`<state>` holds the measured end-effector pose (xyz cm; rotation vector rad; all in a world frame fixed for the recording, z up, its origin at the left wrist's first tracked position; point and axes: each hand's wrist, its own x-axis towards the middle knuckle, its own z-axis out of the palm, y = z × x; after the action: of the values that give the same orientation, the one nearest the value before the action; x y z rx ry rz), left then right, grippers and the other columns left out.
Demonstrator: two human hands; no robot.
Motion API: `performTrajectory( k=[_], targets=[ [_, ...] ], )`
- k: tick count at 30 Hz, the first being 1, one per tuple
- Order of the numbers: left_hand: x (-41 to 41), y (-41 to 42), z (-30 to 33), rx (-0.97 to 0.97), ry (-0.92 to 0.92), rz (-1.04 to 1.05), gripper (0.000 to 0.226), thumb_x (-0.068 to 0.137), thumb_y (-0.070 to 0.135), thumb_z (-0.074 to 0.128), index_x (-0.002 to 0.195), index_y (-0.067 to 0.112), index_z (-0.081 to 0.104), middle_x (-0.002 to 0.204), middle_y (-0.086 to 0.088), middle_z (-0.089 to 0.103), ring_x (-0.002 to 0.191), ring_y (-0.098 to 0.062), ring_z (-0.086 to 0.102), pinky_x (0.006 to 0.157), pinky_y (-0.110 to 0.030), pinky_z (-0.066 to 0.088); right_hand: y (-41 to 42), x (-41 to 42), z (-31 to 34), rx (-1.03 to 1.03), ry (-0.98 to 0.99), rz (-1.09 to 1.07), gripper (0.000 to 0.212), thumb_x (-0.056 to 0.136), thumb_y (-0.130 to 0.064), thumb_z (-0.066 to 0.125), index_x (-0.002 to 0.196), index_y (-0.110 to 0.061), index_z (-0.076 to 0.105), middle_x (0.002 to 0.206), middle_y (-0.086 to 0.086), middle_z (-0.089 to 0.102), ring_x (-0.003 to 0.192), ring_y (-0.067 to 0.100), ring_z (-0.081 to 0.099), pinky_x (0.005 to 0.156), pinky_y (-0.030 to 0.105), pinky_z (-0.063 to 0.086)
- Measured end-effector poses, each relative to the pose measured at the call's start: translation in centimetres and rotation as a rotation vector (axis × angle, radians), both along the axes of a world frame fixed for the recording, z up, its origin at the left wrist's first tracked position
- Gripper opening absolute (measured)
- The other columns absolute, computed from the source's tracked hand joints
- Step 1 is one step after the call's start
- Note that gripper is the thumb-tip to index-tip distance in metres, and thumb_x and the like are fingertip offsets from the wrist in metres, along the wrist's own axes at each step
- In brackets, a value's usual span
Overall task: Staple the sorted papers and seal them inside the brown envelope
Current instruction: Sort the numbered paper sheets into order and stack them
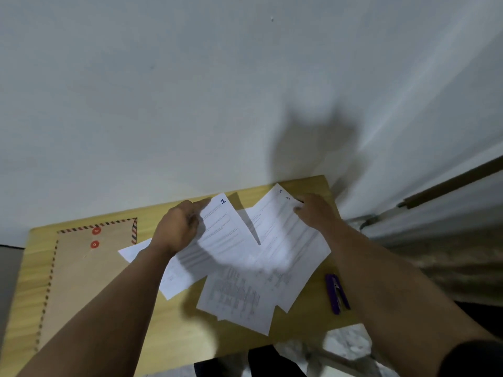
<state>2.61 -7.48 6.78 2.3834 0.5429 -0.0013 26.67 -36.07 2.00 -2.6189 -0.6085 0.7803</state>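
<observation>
Several printed white sheets lie fanned out on the small wooden table (174, 336). My left hand (178, 227) grips the top left edge of the sheet marked 1 (226, 235), lifting it off the pile. My right hand (315, 210) pinches the far corner of the sheet marked 3 (288, 240), which overlaps another sheet behind it. More sheets (239, 297) lie flat beneath, toward me. The brown envelope (81, 268), with a striped border and two red string buttons, lies flat at the table's left. A purple stapler (337, 293) lies on the table's right edge, untouched.
The table stands against a white wall (190, 91). To its right the floor drops away, with a metal frame and a dark bar (449, 186) nearby. My dark-clothed legs show below the table's near edge.
</observation>
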Motion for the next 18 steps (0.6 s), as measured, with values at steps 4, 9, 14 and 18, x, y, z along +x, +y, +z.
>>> performTrajectory(
  k=[4, 9, 14, 18],
  targets=[
    [-1.9, 0.6, 2.4, 0.026, -0.092, 0.0, 0.055, 0.094, -0.002, 0.054, 0.141, 0.025, 0.063, 0.087, 0.01, 0.058, 0.082, -0.022, 0.063, 0.082, -0.045, 0.057, 1.0, -2.0, 4.8, 0.144, -0.008, 0.015, 0.029, 0.101, -0.019, 0.055, 0.076, -0.029, 0.066, 0.076, -0.007, 0.063, 0.078, 0.018, 0.06, 0.073, 0.03, 0.045],
    [-5.2, 1.5, 7.0, 0.063, -0.193, -0.021, 0.055, 0.093, 0.007, 0.049, 0.142, 0.029, 0.062, 0.087, 0.012, 0.057, 0.084, -0.021, 0.062, 0.084, -0.046, 0.057, 3.7, -5.1, 12.3, 0.296, -0.061, 0.03, 0.048, 0.099, -0.017, 0.055, 0.06, -0.019, 0.027, 0.057, -0.002, 0.029, 0.052, 0.013, 0.028, 0.058, 0.032, 0.025],
    [-8.9, 2.8, 11.9, 0.09, -0.292, -0.027, 0.059, 0.095, 0.001, 0.054, 0.143, 0.033, 0.06, 0.089, 0.006, 0.059, 0.084, -0.02, 0.061, 0.085, -0.047, 0.057, 7.0, -9.5, 19.4, 0.446, -0.159, 0.046, 0.037, 0.093, -0.017, 0.057, 0.062, -0.003, 0.044, 0.062, 0.001, 0.035, 0.058, 0.012, 0.031, 0.06, 0.031, 0.028],
    [-11.9, 3.6, 15.6, 0.088, -0.406, -0.011, 0.058, 0.096, 0.001, 0.053, 0.144, 0.033, 0.06, 0.093, 0.002, 0.061, 0.087, -0.02, 0.061, 0.089, -0.046, 0.056, 10.4, -14.4, 24.3, 0.625, -0.121, 0.055, 0.024, 0.095, -0.022, 0.057, 0.091, -0.002, 0.07, 0.076, -0.003, 0.053, 0.072, 0.011, 0.045, 0.069, 0.03, 0.039]
  ],
)
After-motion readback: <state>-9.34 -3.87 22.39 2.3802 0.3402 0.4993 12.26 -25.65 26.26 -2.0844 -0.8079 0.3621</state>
